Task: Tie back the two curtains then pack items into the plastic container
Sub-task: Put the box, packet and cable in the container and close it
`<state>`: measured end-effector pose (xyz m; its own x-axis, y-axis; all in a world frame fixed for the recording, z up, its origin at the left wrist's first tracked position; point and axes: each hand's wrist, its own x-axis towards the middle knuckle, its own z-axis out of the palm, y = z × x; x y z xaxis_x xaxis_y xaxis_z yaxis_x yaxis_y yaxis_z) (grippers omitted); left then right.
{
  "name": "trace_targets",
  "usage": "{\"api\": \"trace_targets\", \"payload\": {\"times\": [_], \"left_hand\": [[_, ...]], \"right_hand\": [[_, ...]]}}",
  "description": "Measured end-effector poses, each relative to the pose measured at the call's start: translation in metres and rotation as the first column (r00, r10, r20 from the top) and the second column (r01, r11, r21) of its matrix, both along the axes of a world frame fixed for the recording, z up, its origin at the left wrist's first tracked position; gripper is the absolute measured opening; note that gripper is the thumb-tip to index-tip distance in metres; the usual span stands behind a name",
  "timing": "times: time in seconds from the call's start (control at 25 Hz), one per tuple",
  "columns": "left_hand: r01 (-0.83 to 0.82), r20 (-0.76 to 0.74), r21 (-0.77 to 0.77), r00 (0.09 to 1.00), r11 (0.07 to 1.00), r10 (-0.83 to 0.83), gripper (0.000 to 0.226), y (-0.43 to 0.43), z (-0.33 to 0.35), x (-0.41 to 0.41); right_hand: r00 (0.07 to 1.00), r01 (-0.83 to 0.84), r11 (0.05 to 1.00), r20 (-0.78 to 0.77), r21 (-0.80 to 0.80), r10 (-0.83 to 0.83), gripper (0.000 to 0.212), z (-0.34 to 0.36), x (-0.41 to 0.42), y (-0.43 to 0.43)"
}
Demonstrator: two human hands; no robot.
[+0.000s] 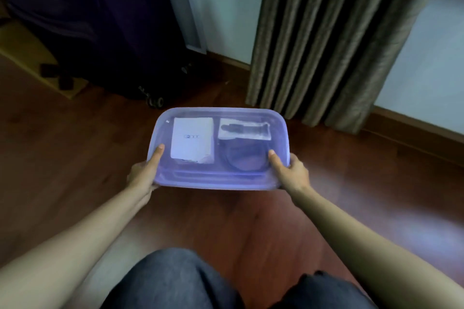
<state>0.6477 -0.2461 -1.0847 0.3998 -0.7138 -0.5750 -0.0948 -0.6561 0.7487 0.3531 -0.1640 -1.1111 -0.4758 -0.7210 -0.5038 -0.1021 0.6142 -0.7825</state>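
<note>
A translucent purple plastic container with its lid on is held above the wooden floor, in the middle of the view. Through the lid I see a white box, a clear packet with a dark item and a coiled black cable. My left hand grips the container's left near corner, thumb lying on the lid. My right hand grips the right near corner the same way. A grey-brown curtain hangs in folds behind the container, reaching the floor.
A dark purple suitcase on wheels stands at the back left, beside a cardboard box. Pale walls with a wooden skirting board run behind. My knees in blue jeans fill the bottom edge.
</note>
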Motion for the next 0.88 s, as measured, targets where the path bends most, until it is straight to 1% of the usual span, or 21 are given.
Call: {"api": "trace_targets", "payload": {"times": [0.04, 0.08, 0.12, 0.2, 0.28, 0.32, 0.4, 0.44, 0.52, 0.64, 0.72, 0.76, 0.8, 0.84, 0.88], "left_hand": [[-0.075, -0.124, 0.010, 0.989, 0.997, 0.076, 0.074, -0.003, 0.004, 0.004], [-0.143, -0.211, 0.045, 0.966, 0.989, 0.149, 0.075, -0.004, 0.004, 0.006], [-0.182, -0.258, 0.097, 0.945, 0.978, 0.201, 0.081, -0.005, 0.001, 0.005], [-0.174, -0.325, 0.168, 0.919, 0.970, 0.221, 0.087, -0.008, -0.008, -0.006], [-0.148, -0.405, 0.168, 0.891, 0.975, 0.205, 0.080, -0.015, -0.019, -0.024], [-0.146, -0.431, 0.154, 0.880, 0.977, 0.199, 0.072, -0.021, -0.024, -0.033], [-0.199, -0.428, 0.121, 0.873, 0.973, 0.232, 0.053, -0.037, -0.038, -0.043], [-0.237, -0.430, 0.110, 0.864, 0.965, 0.261, 0.048, -0.046, -0.047, -0.045], [-0.274, -0.433, 0.123, 0.850, 0.954, 0.300, 0.045, -0.062, -0.059, -0.049], [-0.295, -0.478, 0.142, 0.815, 0.945, 0.326, 0.045, -0.080, -0.071, -0.056], [-0.292, -0.505, 0.137, 0.801, 0.946, 0.321, 0.043, -0.093, -0.076, -0.060], [-0.276, -0.502, 0.129, 0.810, 0.952, 0.303, 0.040, -0.100, -0.080, -0.061], [-0.254, -0.503, 0.116, 0.819, 0.960, 0.277, 0.039, -0.108, -0.083, -0.063], [-0.224, -0.504, 0.106, 0.827, 0.969, 0.247, 0.040, -0.116, -0.086, -0.065], [-0.187, -0.509, 0.104, 0.834, 0.977, 0.213, 0.041, -0.124, -0.088, -0.068]], "right_hand": [[1.000, 0.005, 1.000, 0.016, -0.006, -0.005, 0.064, 0.004, 0.011, -0.012], [0.999, 0.020, 1.000, 0.031, -0.010, -0.019, 0.063, 0.007, 0.019, -0.022], [0.999, 0.022, 1.000, 0.037, -0.004, -0.022, 0.060, 0.008, 0.027, -0.032], [1.000, -0.003, 1.000, 0.018, 0.023, 0.003, 0.057, 0.000, 0.040, -0.055], [1.000, -0.023, 0.999, 0.002, 0.029, 0.023, 0.057, -0.011, 0.050, -0.075], [0.999, -0.033, 0.999, 0.004, 0.031, 0.032, 0.058, -0.016, 0.054, -0.083], [0.998, -0.062, 0.996, 0.002, 0.057, 0.062, 0.061, -0.028, 0.059, -0.101], [0.997, -0.072, 0.995, 0.011, 0.071, 0.072, 0.062, -0.033, 0.060, -0.109], [0.998, -0.051, 0.994, 0.051, 0.094, 0.046, 0.060, -0.040, 0.058, -0.123], [0.990, -0.050, 0.995, 0.139, 0.081, 0.038, 0.059, -0.046, 0.059, -0.133], [0.981, -0.031, 0.999, 0.192, 0.035, 0.024, 0.073, -0.056, 0.065, -0.135], [0.971, 0.017, 0.999, 0.239, 0.030, -0.023, 0.078, -0.062, 0.069, -0.137], [0.940, 0.086, 0.995, 0.327, 0.050, -0.098, 0.077, -0.064, 0.071, -0.139], [0.880, 0.157, 0.983, 0.438, 0.092, -0.182, 0.070, -0.062, 0.072, -0.143], [0.797, 0.207, 0.969, 0.550, 0.137, -0.248, 0.060, -0.062, 0.074, -0.148]]}}
